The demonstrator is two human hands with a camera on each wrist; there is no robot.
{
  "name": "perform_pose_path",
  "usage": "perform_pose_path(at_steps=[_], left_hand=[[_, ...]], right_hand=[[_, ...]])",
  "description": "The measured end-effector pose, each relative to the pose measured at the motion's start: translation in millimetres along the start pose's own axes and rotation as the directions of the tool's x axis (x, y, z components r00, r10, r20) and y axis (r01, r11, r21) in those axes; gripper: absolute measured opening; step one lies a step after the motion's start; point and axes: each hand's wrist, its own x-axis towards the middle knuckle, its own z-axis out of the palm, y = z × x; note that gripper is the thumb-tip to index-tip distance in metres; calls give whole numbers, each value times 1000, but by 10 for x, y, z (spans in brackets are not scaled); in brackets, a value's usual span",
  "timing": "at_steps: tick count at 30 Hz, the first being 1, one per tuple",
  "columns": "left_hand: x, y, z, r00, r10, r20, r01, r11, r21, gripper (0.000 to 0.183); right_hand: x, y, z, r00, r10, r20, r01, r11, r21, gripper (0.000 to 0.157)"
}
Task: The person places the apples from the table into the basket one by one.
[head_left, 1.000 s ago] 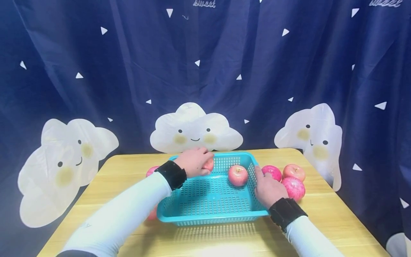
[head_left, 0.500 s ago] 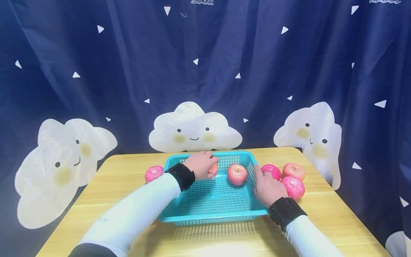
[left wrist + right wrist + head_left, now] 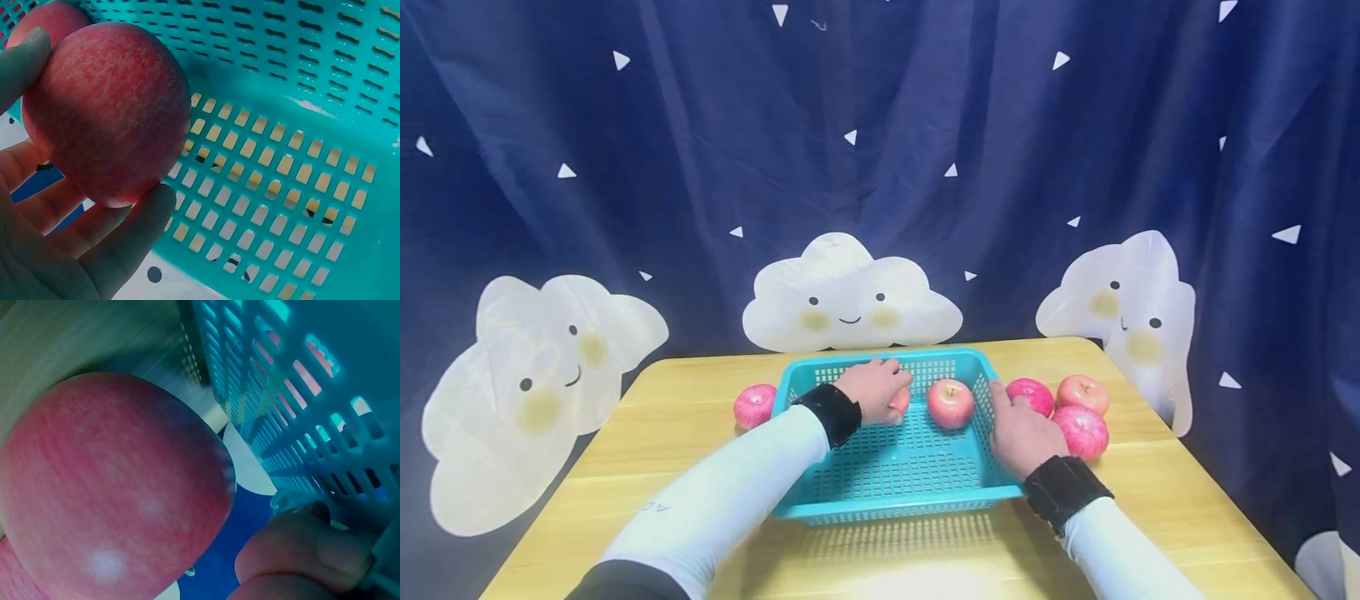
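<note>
In the head view my left hand (image 3: 872, 392) is over the left part of a teal plastic basket (image 3: 895, 507), holding a red apple (image 3: 106, 112). In the left wrist view its fingers and thumb curl round that apple, above the slotted basket floor. Another apple (image 3: 951, 404) lies in the basket, toward its right wall. My right hand (image 3: 1026, 435) grips the basket's right rim. The right wrist view shows its fingers (image 3: 300, 550) at the rim, beside a large red apple (image 3: 119, 487) outside the basket wall.
Three apples cluster on the wooden table (image 3: 647, 467) right of the basket, among them a pale one (image 3: 1083, 393). One apple (image 3: 755, 406) sits left of the basket. A dark blue curtain (image 3: 880, 167) with cloud prints hangs behind the table.
My left hand has moved right and slightly down into the basket with its apple. The apple left of the basket shows more fully now. My right hand stays on the rim.
</note>
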Motion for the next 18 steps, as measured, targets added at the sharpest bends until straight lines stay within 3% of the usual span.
perform_pose_path(at_steps=[7, 14, 18], left_hand=[[59, -4, 137, 1000, 8, 15, -8, 999, 48, 52], [82, 43, 147, 998, -9, 64, 5, 998, 69, 58], [93, 41, 179, 999, -2, 54, -3, 997, 80, 59]], right_hand=[[-2, -24, -11, 1000, 3, 5, -3, 1000, -9, 73], [7, -59, -27, 999, 32, 36, -32, 999, 4, 68], [21, -68, -34, 999, 25, 35, -24, 1000, -17, 65]])
